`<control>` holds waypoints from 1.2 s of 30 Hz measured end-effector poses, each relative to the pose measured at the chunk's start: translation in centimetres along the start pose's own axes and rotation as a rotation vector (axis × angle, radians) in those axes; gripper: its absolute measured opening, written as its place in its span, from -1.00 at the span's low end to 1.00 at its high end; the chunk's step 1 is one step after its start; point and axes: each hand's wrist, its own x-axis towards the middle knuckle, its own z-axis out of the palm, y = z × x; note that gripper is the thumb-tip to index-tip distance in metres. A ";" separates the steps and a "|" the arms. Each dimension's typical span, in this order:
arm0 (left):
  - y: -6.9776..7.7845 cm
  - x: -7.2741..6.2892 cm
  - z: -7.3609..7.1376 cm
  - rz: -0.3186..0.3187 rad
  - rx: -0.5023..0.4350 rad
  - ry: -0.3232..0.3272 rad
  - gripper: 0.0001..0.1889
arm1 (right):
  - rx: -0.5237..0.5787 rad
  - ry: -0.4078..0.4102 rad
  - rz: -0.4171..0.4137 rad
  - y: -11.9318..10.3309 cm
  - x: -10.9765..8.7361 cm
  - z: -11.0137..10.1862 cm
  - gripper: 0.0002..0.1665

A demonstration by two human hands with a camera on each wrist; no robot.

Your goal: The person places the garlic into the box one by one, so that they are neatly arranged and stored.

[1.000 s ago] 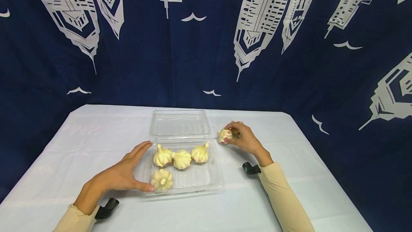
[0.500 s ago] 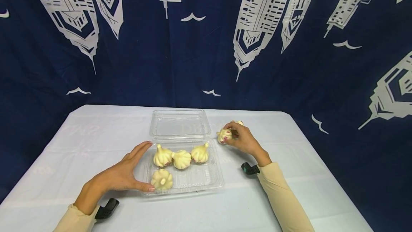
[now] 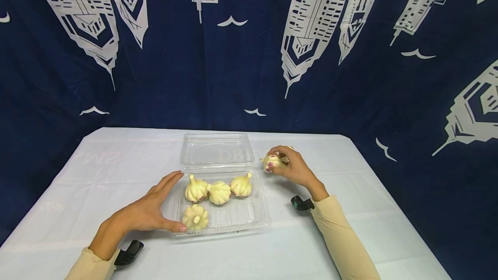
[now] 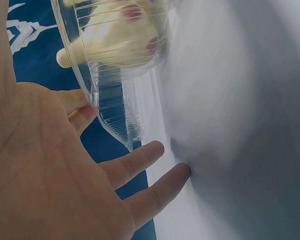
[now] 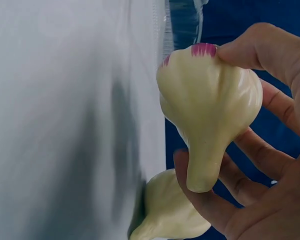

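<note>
My left hand (image 3: 149, 208) has its fingers spread along the left side of a clear plastic clamshell container (image 3: 237, 215). Its thumb lies by the front left corner; in the left wrist view two fingertips touch the rim. In the container sit several garlic bulbs (image 3: 219, 192), three in a back row and one at front left. My right hand (image 3: 293, 167) holds another garlic bulb (image 5: 210, 95) right of the container, thumb near its purple-marked base and fingers around its far side. Close by that hand, one more garlic bulb (image 5: 170, 210) lies on the table.
The container's hinged lid (image 3: 218, 150) lies folded back flat behind it. A white cloth covers the table (image 3: 116, 154). Behind hangs a dark blue curtain (image 3: 241, 68) with white building prints. Both wrists wear a black device (image 3: 301, 203).
My right hand has shifted very slightly left, and the garlic bulb in it has turned a little and moved left. The left hand and the container have stayed in place.
</note>
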 end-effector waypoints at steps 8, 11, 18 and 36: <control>-0.1 0.0 0.0 0.000 0.001 0.005 0.41 | 0.031 -0.023 -0.058 -1.9 0.2 -0.2 -0.51; -0.3 0.0 0.0 0.000 0.002 0.003 0.41 | 0.033 -0.029 -0.098 -2.7 0.2 -0.3 -0.50; -0.4 0.1 0.2 0.005 0.007 0.001 0.40 | -0.015 -0.016 -0.180 -4.5 0.1 -0.4 -0.48; -0.3 0.1 0.1 0.010 0.002 0.001 0.40 | 0.062 -0.123 -0.392 -9.0 -0.5 1.0 -0.54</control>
